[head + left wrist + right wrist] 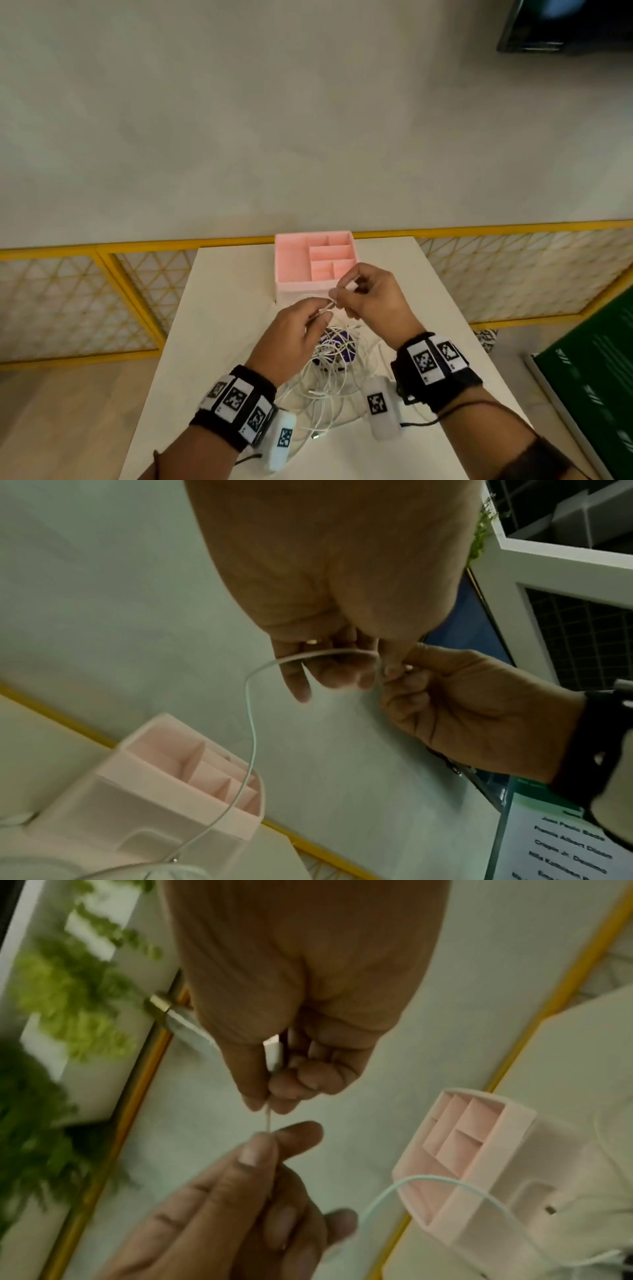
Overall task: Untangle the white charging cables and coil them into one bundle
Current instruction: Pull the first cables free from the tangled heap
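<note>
A tangle of white charging cables [325, 380] lies on the white table [226, 308], partly over a purple object [344, 346]. Both hands are raised above the tangle and hold one white cable [251, 723] a short way apart. My left hand [322, 313] pinches it between thumb and forefinger [260, 1148]. My right hand [339, 291] pinches the same strand just above, and its curled fingers hold the cable's white plug [274, 1053]. From the left hand [342, 674] the cable arcs down past the pink organizer [164, 783] to the table. A loose metal-tipped plug [317, 435] lies near the table's front edge.
The pink compartment organizer [291, 263] stands at the table's far edge, just beyond the hands. A yellow-framed lattice railing [102, 294] runs behind the table. A green board [589, 370] leans at the right, and green plants [58, 993] show beyond the railing.
</note>
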`<action>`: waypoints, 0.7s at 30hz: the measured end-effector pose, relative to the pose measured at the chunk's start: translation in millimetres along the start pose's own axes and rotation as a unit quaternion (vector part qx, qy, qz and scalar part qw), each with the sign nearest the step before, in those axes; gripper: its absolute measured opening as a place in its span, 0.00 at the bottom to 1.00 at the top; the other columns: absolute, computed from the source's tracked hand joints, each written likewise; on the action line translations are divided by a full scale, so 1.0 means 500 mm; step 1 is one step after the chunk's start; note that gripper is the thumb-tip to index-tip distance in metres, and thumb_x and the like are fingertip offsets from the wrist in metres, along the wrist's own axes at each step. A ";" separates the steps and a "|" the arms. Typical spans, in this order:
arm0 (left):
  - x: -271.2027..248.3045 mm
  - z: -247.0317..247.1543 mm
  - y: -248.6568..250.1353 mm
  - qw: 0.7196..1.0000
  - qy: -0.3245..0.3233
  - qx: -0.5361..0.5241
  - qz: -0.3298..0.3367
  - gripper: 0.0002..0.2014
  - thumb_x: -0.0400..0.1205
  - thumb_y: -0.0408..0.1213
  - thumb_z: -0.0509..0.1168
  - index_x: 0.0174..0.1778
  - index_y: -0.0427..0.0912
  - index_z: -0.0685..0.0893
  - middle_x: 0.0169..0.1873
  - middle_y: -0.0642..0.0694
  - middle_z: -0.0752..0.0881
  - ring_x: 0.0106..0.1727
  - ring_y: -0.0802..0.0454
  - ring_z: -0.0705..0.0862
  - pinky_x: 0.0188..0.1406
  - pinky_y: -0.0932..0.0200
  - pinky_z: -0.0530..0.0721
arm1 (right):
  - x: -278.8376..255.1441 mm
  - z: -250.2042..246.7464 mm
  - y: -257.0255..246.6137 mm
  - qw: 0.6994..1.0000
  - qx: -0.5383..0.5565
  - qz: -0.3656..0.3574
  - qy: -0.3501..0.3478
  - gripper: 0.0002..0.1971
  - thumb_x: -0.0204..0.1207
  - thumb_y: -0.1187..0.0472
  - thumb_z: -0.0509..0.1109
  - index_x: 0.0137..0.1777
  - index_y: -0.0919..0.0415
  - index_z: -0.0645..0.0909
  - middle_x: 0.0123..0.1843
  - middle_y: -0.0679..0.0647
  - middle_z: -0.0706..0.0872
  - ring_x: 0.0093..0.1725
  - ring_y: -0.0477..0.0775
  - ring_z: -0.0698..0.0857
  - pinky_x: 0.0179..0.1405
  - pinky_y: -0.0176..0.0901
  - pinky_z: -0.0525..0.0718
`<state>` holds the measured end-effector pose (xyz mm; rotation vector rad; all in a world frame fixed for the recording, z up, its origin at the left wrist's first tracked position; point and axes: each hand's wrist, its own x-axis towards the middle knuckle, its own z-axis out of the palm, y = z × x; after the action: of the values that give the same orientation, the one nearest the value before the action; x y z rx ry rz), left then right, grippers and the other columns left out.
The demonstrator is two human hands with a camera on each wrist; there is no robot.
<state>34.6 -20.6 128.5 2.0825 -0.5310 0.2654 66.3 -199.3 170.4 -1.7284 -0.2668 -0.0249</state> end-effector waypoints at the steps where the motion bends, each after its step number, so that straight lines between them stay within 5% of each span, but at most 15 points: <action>1: 0.006 0.003 0.009 1.000 0.014 -0.016 0.004 0.11 0.90 0.43 0.60 0.60 0.46 0.86 0.45 0.54 0.89 0.45 0.59 0.86 0.46 0.60 0.82 | 0.003 -0.003 -0.006 0.999 0.034 -0.013 0.013 0.08 0.72 0.65 0.80 0.45 0.62 0.83 0.32 0.58 0.86 0.28 0.53 0.82 0.28 0.44 0.79; 5: 0.029 0.008 0.043 0.988 0.072 -0.136 -0.017 0.12 0.89 0.41 0.58 0.52 0.45 0.86 0.28 0.50 0.82 0.28 0.55 0.78 0.33 0.57 0.79 | -0.004 0.007 0.006 0.995 0.070 -0.020 -0.063 0.29 0.71 0.45 0.74 0.71 0.53 0.77 0.59 0.50 0.88 0.55 0.51 0.87 0.50 0.44 0.86; 8: 0.047 -0.007 0.071 0.953 0.096 -0.282 -0.059 0.12 0.87 0.41 0.59 0.51 0.37 0.84 0.22 0.44 0.71 0.22 0.48 0.69 0.25 0.51 0.73 | -0.020 0.034 0.055 0.985 0.037 0.014 -0.168 0.30 0.71 0.42 0.74 0.74 0.47 0.76 0.65 0.50 0.86 0.68 0.54 0.83 0.70 0.55 0.81; 10: 0.052 -0.027 0.093 0.920 0.099 -0.374 -0.067 0.13 0.87 0.40 0.59 0.51 0.33 0.81 0.22 0.49 0.62 0.20 0.53 0.61 0.23 0.58 0.70 | -0.035 0.056 0.083 0.971 -0.057 0.044 -0.227 0.15 0.73 0.45 0.77 0.60 0.39 0.84 0.58 0.40 0.88 0.63 0.46 0.85 0.70 0.52 0.80; 12: 0.053 -0.058 0.115 0.898 0.107 -0.425 -0.052 0.12 0.87 0.40 0.58 0.52 0.35 0.81 0.23 0.51 0.61 0.21 0.55 0.59 0.22 0.61 0.69 | -0.046 0.071 0.120 0.956 -0.168 0.029 -0.240 0.07 0.79 0.50 0.74 0.54 0.47 0.87 0.52 0.40 0.89 0.56 0.43 0.86 0.63 0.37 0.80; 14: 0.052 -0.097 0.131 0.884 0.136 -0.446 -0.033 0.11 0.88 0.40 0.57 0.52 0.37 0.81 0.23 0.52 0.61 0.21 0.56 0.59 0.21 0.63 0.69 | -0.052 0.067 0.180 0.947 -0.248 0.036 -0.203 0.11 0.84 0.51 0.67 0.53 0.57 0.87 0.52 0.50 0.89 0.52 0.50 0.86 0.57 0.35 0.81; 17: 0.048 -0.169 0.148 0.864 0.197 -0.462 -0.002 0.11 0.90 0.37 0.54 0.52 0.39 0.80 0.22 0.52 0.62 0.20 0.58 0.59 0.21 0.66 0.67 | -0.059 0.027 0.283 0.924 -0.313 0.162 -0.148 0.14 0.85 0.50 0.63 0.47 0.57 0.84 0.46 0.50 0.83 0.45 0.50 0.83 0.49 0.46 0.82; 21: 0.035 -0.223 0.139 0.878 0.249 -0.408 0.001 0.11 0.91 0.35 0.53 0.53 0.42 0.81 0.23 0.51 0.63 0.21 0.57 0.59 0.20 0.66 0.64 | -0.042 -0.030 0.333 0.910 -0.343 0.228 -0.046 0.17 0.84 0.50 0.63 0.48 0.62 0.86 0.42 0.53 0.85 0.44 0.55 0.84 0.46 0.45 0.81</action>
<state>19.4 36.4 247.1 1.1269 -0.2534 0.4686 79.7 -242.5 8.2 -2.4628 0.1067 0.3430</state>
